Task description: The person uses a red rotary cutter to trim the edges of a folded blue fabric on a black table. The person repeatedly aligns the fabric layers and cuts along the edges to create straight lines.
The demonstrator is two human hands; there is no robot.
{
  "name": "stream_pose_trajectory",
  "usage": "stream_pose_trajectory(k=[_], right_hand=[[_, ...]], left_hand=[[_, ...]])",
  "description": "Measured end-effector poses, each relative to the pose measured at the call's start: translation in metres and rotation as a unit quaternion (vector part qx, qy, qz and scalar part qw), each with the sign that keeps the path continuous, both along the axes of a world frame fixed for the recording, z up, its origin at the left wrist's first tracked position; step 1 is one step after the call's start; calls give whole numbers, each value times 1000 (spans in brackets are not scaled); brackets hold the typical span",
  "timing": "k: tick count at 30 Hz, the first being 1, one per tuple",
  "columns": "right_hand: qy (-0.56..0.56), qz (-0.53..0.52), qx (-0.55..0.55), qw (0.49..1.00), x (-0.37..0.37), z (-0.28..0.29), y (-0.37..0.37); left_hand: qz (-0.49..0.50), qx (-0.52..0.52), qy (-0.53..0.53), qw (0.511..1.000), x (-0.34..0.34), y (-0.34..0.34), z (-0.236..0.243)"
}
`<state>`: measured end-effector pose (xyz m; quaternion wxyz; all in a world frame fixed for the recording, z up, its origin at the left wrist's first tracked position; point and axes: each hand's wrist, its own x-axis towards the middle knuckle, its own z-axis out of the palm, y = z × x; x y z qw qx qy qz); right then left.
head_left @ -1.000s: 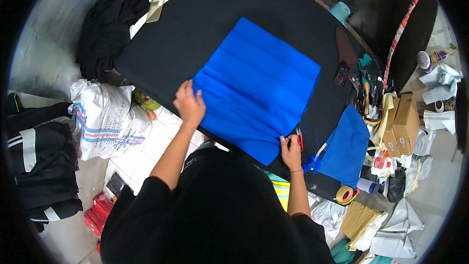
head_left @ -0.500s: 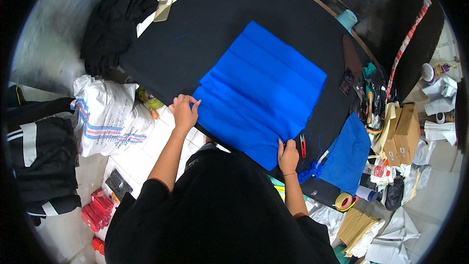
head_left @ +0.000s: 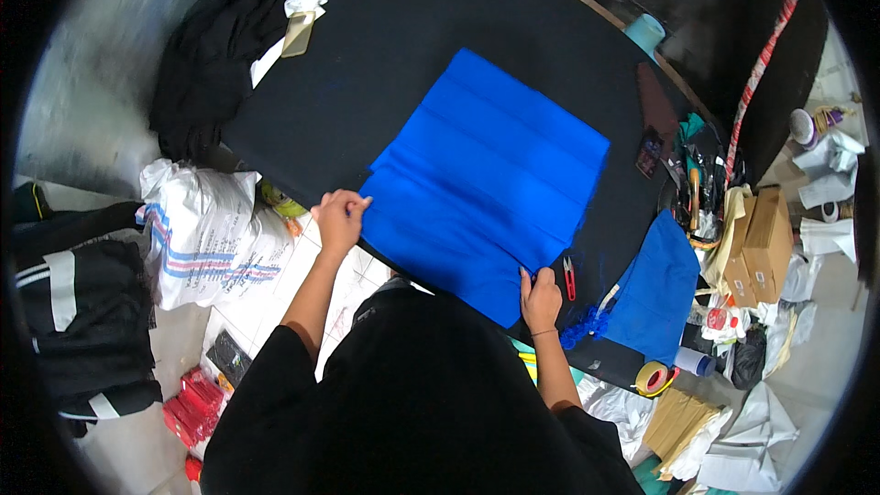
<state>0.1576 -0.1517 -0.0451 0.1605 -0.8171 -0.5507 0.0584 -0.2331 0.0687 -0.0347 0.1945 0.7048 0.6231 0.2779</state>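
A piece of bright blue fabric (head_left: 504, 147) with faint crease lines lies on the black table (head_left: 385, 55), its near part rumpled and reaching over the front edge. My left hand (head_left: 339, 222) is closed at the fabric's left corner, thumb and fingers pinched together on its edge. On the right, my right hand (head_left: 541, 299) grips the near right edge, with small folds gathering beside the thumb. Just beyond that hand lie red-handled thread snips (head_left: 569, 279), apart from the fabric. A second blue fabric piece (head_left: 653, 289) is spread farther right.
Rolls of tape (head_left: 652, 377) sit at the table's right edge, near a holder of tools (head_left: 697, 188). Black cloth (head_left: 220, 55) is heaped at the far left, above a white sack (head_left: 206, 238). Cardboard boxes (head_left: 765, 243) stand right of the table.
The blue fabric's near part looks flatter and has shifted slightly toward me. My left hand has moved a little nearer and left; the right hand keeps its grip. The view has shifted slightly.
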Motion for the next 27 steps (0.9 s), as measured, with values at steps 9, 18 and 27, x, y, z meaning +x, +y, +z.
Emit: stream_pose_trajectory(k=[9,18,27], right_hand=[[97,61,76,990,14,10,0],[648,-197,152,720,72,30,-18],[275,-34,69,958,87,34,-14]], left_hand=[[-9,-41,53,998,24,-6,45],[16,79,153,985,53,-16,-4],[-6,50,162,985,49,-12,4]])
